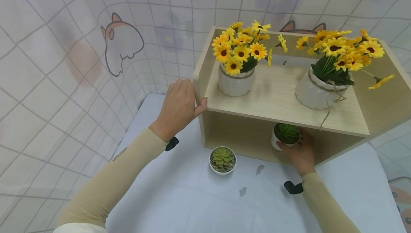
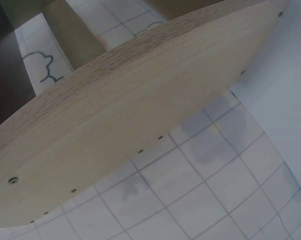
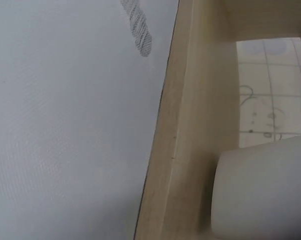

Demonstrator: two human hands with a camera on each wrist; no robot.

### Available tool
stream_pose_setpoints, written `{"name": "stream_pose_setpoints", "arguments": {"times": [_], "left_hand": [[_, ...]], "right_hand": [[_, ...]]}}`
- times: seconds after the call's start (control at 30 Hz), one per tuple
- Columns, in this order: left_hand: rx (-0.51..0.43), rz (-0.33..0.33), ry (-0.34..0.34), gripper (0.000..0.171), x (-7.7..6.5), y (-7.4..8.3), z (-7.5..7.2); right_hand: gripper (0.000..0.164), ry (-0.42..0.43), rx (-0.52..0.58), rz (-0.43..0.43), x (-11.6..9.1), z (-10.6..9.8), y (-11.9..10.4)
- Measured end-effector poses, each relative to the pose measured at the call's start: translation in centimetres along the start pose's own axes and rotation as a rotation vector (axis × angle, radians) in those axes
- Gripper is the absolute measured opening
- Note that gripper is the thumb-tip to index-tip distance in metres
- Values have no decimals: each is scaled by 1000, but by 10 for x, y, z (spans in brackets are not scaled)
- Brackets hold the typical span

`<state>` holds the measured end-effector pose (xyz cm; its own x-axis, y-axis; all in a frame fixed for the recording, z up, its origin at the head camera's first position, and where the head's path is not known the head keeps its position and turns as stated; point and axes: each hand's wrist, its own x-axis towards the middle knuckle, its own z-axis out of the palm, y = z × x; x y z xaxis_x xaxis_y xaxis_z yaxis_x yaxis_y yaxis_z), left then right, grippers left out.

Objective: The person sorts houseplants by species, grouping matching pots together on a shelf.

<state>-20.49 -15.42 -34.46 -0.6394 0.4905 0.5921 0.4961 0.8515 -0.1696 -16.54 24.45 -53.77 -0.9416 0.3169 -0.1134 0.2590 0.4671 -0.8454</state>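
Observation:
My left hand (image 1: pixel 179 106) grips the upper left side panel of a light wooden shelf (image 1: pixel 257 118), the thumb bent round its front edge. The left wrist view shows the outside of that panel (image 2: pixel 115 115) with its screws, and only a fingertip at the lower left corner. In the lower compartment, my right hand (image 1: pixel 300 152) holds a potted succulent (image 1: pixel 287 134) from its right side, thumb across the front of the white pot. The right wrist view shows the white pot (image 3: pixel 263 195) close over the bottom board (image 3: pixel 195 125); the fingers are out of sight there.
Another succulent in a white bowl (image 1: pixel 222 160) stands on the white-covered table (image 1: pixel 192 197) before the shelf. Two ribbed white pots of yellow flowers, one left (image 1: pixel 236 79) and one right (image 1: pixel 316 90), stand on the upper board. A grid-patterned cloth (image 1: pixel 80 47) hangs behind.

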Motion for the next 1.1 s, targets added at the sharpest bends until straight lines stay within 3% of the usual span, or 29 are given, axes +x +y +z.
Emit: {"name": "stream_pose_setpoints", "arguments": {"times": [0.33, 0.67, 0.83, 1.1], "left_hand": [[-1, 2, -13, 32, 0, 2, -1], [-21, -2, 2, 31, 0, 1, 0], [-46, -2, 22, 31, 0, 1, 1], [-44, -2, 49, 32, 1, 1, 2]], "right_hand": [[107, -14, -5, 67, -1, -2, 3], [107, 31, -7, 11, -3, 2, 26], [110, 38, 39, 19, -21, 7, 40], [98, 79, 63, 25, -58, 19, 44]]}}
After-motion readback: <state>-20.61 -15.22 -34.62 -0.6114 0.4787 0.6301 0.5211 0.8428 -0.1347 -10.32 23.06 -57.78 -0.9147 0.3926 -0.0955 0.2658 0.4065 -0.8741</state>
